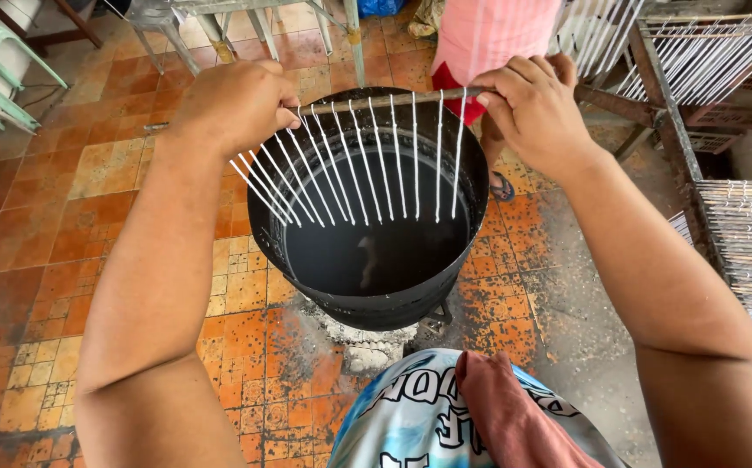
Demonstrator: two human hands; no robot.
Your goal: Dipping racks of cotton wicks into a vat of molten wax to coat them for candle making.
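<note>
Grip: my left hand (235, 104) and right hand (532, 108) clench the rod (389, 100) ends.
Care: I'd hold it level, candles (354, 165) over the pot (445, 286).

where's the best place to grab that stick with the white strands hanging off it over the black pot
By its two bare ends, from above, one hand on each. The stick lies level across the black pot, with white strands hanging along its middle, so only the ends are free. The left hand and right hand grip there now.
</note>
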